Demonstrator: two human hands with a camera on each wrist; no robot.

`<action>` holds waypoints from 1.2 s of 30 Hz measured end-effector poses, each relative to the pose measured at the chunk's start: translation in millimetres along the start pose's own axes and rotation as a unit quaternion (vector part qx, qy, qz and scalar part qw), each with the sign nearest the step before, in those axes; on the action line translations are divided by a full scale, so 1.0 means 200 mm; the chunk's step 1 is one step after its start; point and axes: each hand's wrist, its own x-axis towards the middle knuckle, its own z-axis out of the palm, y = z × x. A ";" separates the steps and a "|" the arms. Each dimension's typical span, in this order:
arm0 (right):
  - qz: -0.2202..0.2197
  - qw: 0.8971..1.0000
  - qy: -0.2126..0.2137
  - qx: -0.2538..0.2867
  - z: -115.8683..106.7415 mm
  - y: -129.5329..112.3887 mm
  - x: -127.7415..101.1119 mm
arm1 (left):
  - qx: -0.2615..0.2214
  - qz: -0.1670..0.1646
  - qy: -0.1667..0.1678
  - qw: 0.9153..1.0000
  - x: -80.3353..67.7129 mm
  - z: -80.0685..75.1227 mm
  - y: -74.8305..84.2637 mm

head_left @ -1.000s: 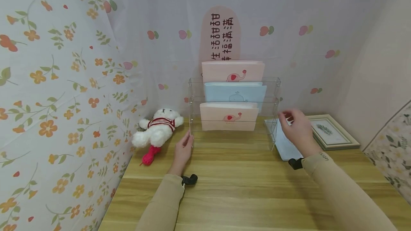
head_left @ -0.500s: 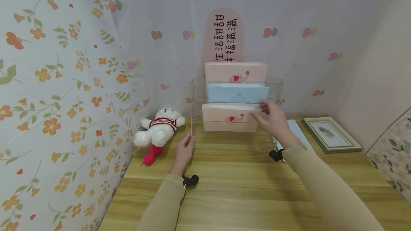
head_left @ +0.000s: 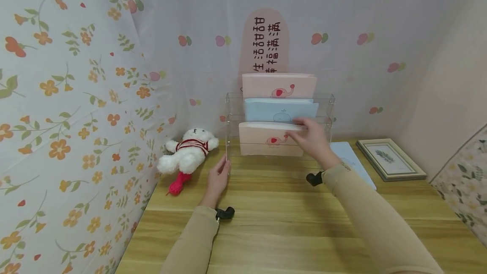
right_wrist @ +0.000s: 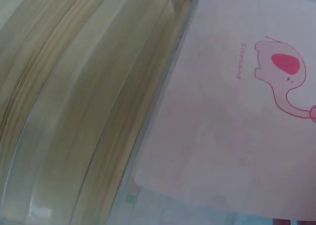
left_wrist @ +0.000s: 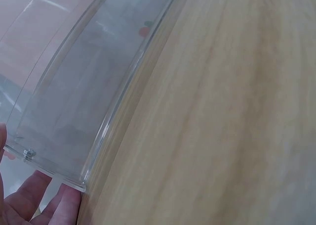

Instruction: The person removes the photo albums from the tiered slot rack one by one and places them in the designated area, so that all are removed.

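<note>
Right hand (head_left: 313, 141): has come across from beside the blue notebook (head_left: 351, 162) on the table to the front tier; fingers look curled over the top edge of the front pink notebook (head_left: 266, 138), exact pinch cannot be told
Left hand (head_left: 217, 179): unmoved, fingers straight against the lower left corner of the clear acrylic rack (head_left: 230, 138)
Front pink notebook: upright in the rack's lowest slot
Reading: rack braced, notebook now engaged
Nearby: plush bear (head_left: 188, 153), framed picture (head_left: 391, 158)
</note>
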 end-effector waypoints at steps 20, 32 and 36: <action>0.086 0.994 0.004 0.070 0.08 -0.03 0.03 | -0.005 0.010 0.004 1.000 -0.01 0.00 0.01; 0.105 0.990 0.045 0.084 0.11 -0.06 0.03 | -0.002 0.008 0.000 1.000 -0.01 -0.01 0.02; 0.110 0.989 0.050 0.082 0.11 -0.08 0.02 | -0.002 0.010 0.001 1.000 0.00 0.00 0.02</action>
